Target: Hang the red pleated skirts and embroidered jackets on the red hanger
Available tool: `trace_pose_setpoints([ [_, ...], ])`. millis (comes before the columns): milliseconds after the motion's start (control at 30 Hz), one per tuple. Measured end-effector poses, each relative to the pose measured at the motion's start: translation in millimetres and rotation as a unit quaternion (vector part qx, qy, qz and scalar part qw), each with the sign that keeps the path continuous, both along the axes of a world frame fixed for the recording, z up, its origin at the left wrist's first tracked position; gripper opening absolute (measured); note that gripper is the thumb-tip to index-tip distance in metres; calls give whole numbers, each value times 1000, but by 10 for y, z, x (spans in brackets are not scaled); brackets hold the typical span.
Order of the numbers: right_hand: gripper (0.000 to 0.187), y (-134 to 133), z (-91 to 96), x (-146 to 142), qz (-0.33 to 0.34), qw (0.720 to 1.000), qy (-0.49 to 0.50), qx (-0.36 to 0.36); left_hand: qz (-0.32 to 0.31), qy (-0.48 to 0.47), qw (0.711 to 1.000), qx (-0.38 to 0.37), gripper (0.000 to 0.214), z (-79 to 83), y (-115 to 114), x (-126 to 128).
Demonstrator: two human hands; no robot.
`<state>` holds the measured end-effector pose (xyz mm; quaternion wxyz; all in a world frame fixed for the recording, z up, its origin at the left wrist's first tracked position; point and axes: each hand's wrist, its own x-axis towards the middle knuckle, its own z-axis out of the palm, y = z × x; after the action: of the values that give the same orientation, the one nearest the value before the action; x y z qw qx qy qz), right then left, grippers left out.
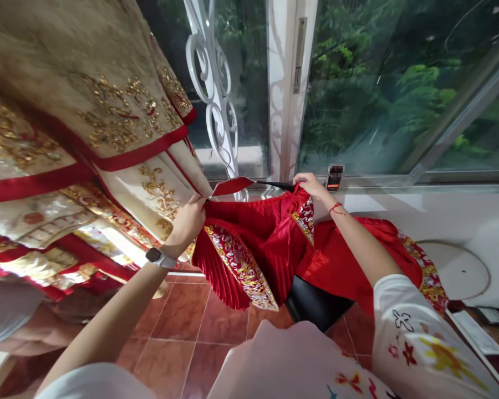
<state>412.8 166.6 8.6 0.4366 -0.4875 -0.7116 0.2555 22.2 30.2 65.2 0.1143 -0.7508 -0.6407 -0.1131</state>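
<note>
A red pleated skirt with gold and silver embroidered panels hangs between my two hands. My left hand, with a watch on its wrist, grips the left end of its waistband. At the other end of the waistband, my right hand is closed on the gathered red cloth; a red cord circles that wrist. A narrow strip, red at left and dark at right, stretches between the hands just above the skirt. Some fingertips are hidden behind the cloth.
Cream and red embroidered garments hang at left, beside a white scroll grille. A phone leans at the window. More red cloth lies over a black seat. Another person's arm shows at lower left.
</note>
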Motion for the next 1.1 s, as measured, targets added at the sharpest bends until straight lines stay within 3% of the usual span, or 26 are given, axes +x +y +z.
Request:
trace_pose_setpoints([
  [133, 18, 243, -50, -34, -85, 995, -29, -51, -1, -7, 1000, -3, 34, -3, -52, 29],
  [267, 12, 300, -161, -29, -80, 994, -37, -69, 1, -25, 1000, -5, 34, 1, -89, 42],
  [367, 12, 247, -173, -39, -68, 997, -24, -39, 3, -16, 1000, -5, 34, 6, -104, 25],
  [500, 10, 154, -67, -8, 9, 1000, -5, 16, 23, 12, 1000, -6, 34, 33, -114, 0],
  [600, 21, 86, 109, 87, 90, 993, -72, -39, 48, 32, 998, -19, 35, 61, -117, 11],
  [700, 43, 5, 315, 210, 181, 960, -197, -81, 69, 41, 996, -27, 36, 84, -118, 38],
  [833, 62, -116, 496, 292, 242, 904, -349, -60, 72, 43, 996, -35, 34, 93, -117, 76],
  [933, 61, -167, 552, 235, 205, 895, -394, -30, 61, 32, 997, -36, 34, 79, -108, 103],
  [1100, 51, -67, 587, 12, 93, 913, -397, 16, 61, 24, 997, -37, 33, 47, -95, 145],
])
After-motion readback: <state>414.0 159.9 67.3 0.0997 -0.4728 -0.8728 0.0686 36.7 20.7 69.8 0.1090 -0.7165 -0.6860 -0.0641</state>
